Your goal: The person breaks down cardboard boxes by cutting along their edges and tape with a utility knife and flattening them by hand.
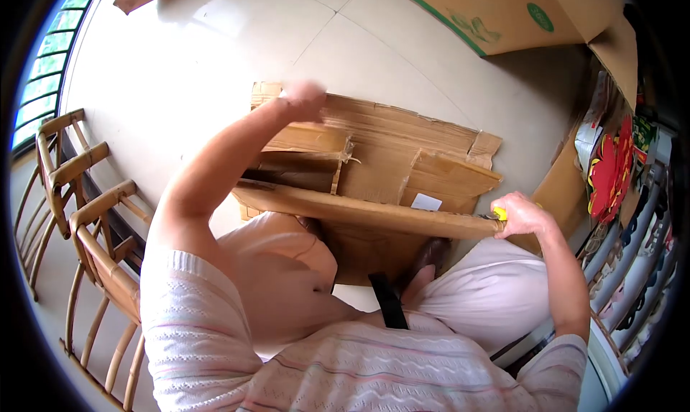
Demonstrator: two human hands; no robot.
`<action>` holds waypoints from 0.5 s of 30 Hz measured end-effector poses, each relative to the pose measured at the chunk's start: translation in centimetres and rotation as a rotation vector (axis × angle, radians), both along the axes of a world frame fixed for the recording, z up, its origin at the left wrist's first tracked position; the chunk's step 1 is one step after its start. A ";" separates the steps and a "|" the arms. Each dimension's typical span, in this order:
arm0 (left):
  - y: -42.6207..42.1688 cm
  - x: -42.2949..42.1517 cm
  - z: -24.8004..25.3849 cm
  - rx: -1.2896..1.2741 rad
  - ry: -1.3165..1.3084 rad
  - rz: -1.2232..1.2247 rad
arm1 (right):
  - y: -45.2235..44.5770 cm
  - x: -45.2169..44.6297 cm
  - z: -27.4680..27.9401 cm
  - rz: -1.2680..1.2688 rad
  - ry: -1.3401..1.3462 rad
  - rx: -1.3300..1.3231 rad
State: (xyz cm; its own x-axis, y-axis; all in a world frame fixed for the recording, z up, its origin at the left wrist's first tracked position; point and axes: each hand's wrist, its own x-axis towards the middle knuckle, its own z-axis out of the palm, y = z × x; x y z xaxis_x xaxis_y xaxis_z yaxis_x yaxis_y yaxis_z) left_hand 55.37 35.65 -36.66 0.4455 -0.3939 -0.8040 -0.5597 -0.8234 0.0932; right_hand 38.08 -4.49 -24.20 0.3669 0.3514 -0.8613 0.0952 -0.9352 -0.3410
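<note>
A flattened cardboard box [374,142] lies partly opened out on the floor in front of me, with a folded panel [366,209] raised across my legs. My right hand [525,216] is closed at the right end of this panel, around a small bright yellow object [499,213] that is mostly hidden by the fingers. Over the far left part of the cardboard, my left hand [305,101] is smeared by motion, so its fingers do not show clearly. A small white label [426,201] sits on a lower flap. My shoe [431,254] is beside the cardboard, under the panel.
Bamboo chairs [108,232] stand close on my left, near a barred window [57,60]. A large printed cardboard box [503,16] is at the far right. Along the right side are a shoe rack [632,261] and a red patterned item [611,171]. Pale tiles [316,31] cover the floor.
</note>
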 end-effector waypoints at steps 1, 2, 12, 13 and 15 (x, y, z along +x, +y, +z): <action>-0.1 0.1 -0.2 -0.204 -0.169 0.044 | -0.1 0.1 -0.1 0.002 -0.004 0.022; 0.0 0.4 -0.2 -0.409 -0.341 0.090 | -0.1 0.1 0.0 0.005 -0.012 0.042; -1.6 -0.2 -3.2 -0.317 0.368 0.125 | 0.1 -0.7 0.4 0.030 -0.007 0.024; -1.8 -0.2 -3.1 -0.311 0.356 0.103 | 0.0 -0.7 0.3 0.041 -0.008 0.023; -2.1 -0.7 -2.3 -0.309 0.341 0.111 | -0.1 -0.7 0.3 0.056 -0.015 0.030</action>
